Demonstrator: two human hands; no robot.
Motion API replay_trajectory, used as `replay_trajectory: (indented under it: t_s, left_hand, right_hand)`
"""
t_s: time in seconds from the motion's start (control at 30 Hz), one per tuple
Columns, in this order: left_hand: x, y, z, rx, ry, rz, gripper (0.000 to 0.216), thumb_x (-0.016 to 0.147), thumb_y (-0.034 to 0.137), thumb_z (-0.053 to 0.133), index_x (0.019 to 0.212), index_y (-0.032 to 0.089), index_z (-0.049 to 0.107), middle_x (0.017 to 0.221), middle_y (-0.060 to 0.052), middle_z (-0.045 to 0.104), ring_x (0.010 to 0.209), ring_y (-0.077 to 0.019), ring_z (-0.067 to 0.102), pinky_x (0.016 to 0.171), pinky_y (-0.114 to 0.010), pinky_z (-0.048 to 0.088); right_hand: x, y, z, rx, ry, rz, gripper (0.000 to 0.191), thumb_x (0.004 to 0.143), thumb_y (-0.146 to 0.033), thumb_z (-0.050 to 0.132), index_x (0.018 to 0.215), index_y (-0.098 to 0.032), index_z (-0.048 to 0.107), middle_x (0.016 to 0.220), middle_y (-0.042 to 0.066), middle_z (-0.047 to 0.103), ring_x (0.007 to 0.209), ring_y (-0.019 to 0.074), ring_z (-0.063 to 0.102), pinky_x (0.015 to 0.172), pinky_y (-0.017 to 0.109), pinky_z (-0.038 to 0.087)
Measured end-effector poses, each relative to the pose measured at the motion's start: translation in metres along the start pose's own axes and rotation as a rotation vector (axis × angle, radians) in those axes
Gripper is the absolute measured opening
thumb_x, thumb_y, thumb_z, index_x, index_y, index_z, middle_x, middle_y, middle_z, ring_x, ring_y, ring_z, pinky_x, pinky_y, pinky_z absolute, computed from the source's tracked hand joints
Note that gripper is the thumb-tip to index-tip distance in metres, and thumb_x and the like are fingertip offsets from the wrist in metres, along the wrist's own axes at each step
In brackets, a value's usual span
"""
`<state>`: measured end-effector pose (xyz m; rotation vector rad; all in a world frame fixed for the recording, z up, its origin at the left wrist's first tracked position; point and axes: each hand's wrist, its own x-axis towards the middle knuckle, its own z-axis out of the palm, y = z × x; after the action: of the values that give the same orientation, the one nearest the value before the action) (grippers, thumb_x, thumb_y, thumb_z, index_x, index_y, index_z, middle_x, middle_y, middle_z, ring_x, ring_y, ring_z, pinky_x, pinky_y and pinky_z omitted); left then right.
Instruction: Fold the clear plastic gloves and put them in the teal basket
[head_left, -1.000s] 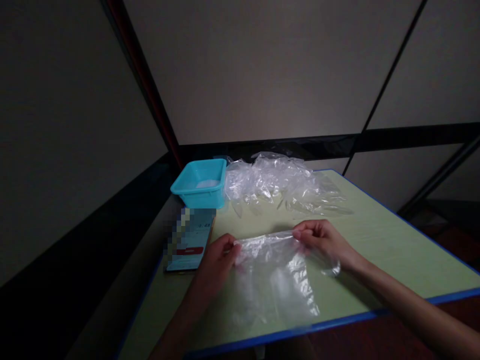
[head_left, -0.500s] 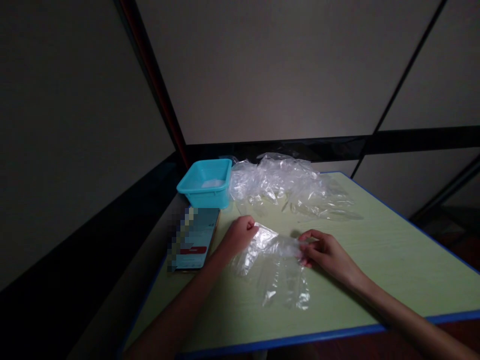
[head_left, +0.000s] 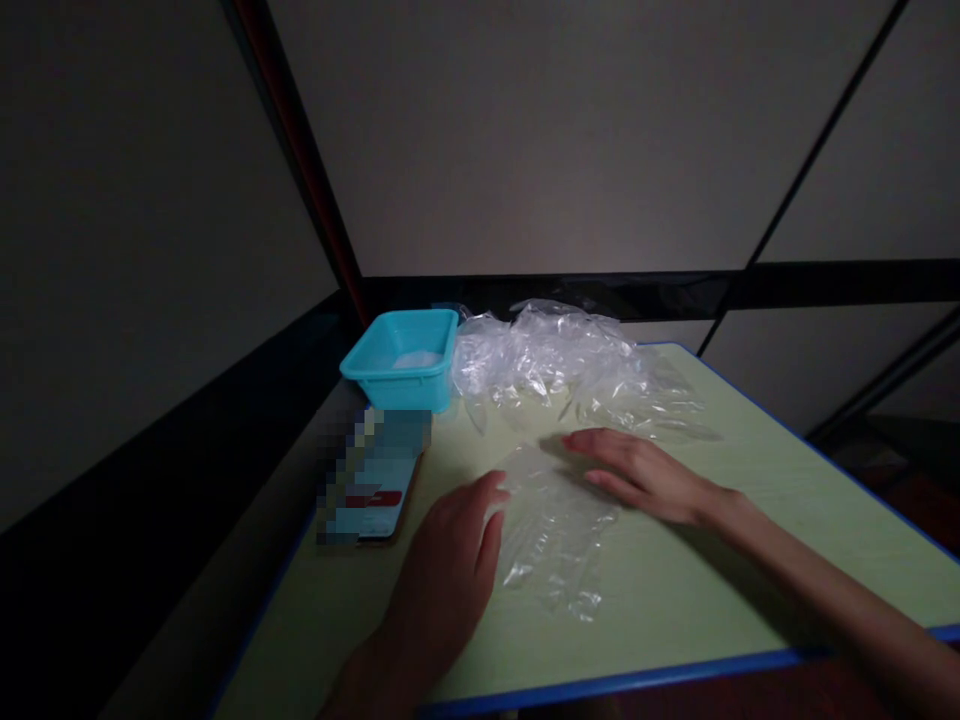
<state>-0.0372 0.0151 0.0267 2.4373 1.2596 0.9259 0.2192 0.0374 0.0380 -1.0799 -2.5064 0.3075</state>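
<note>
Dim walls [head_left: 540, 150] back the green table [head_left: 772, 460]; left hand [head_left: 448, 555] and right hand [head_left: 652, 475], grip unclosed, flank clear plastic [head_left: 559, 535].

Thin clear plastic piece [head_left: 559, 535], creased, glossy, spread on green tabletop [head_left: 667, 615]

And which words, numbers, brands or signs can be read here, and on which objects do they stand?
None can be read.
Smartphone screen: marks, also on its red bar, are too small and blurred; part is pixelated.
Turquoise tub: no text visible.
Thin clear plastic: none visible.
</note>
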Motion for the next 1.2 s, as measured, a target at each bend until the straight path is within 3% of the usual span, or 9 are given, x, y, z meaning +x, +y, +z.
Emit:
replay_trajectory:
  t_s: [0.13,0.37,0.7,0.9,1.2]
  left_hand:
    - [-0.033,-0.014,0.009,0.054,0.062,0.001,0.026,0.085,0.014,0.037,0.106,0.02,0.052,0.098,-0.005,0.066,0.092,-0.0198,0.062,0.082,-0.035,0.051]
    - [-0.038,-0.022,0.014,0.095,0.033,0.097,0.031,0.083,0.016,0.044,0.114,0.021,0.05,0.106,-0.006,0.064,0.099,-0.0205,0.06,0.085,-0.035,0.051]
    - [-0.041,-0.026,0.017,0.199,-0.027,0.09,0.043,0.085,0.02,0.045,0.127,0.023,0.035,0.123,-0.009,0.055,0.114,-0.0247,0.05,0.093,-0.043,0.044]
    - [-0.04,-0.025,0.02,0.183,-0.116,0.077,0.057,0.086,0.017,0.042,0.137,0.021,0.015,0.132,-0.012,0.045,0.124,-0.0255,0.039,0.099,-0.049,0.036]
    - [-0.04,-0.025,0.021,0.175,-0.144,0.037,0.06,0.086,0.017,0.042,0.137,0.021,0.012,0.135,-0.014,0.041,0.125,-0.0264,0.036,0.099,-0.051,0.035]
  right_hand:
    - [0.035,0.013,0.02,-0.011,-0.151,-0.161,0.047,0.093,-0.03,0.034,0.137,-0.014,0.028,0.14,0.01,0.036,0.131,0.0179,0.026,0.105,0.041,0.026]
    - [0.037,0.017,0.04,-0.061,-0.219,-0.088,0.052,0.094,-0.038,0.03,0.14,-0.019,0.019,0.144,0.007,0.026,0.133,0.0203,0.017,0.107,0.051,0.011]
    - [0.026,0.005,0.042,-0.169,-0.153,0.145,0.052,0.094,-0.04,0.026,0.141,-0.019,0.018,0.145,0.008,0.023,0.133,0.0231,0.018,0.106,0.053,0.013]
    - [0.025,0.004,0.045,-0.22,-0.134,0.176,0.053,0.094,-0.041,0.023,0.141,-0.016,0.019,0.144,0.009,0.023,0.132,0.0251,0.02,0.105,0.054,0.015]
    - [0.024,0.005,0.048,-0.29,-0.099,0.207,0.054,0.094,-0.044,0.021,0.14,-0.016,0.021,0.144,0.007,0.023,0.132,0.0247,0.021,0.106,0.052,0.015]
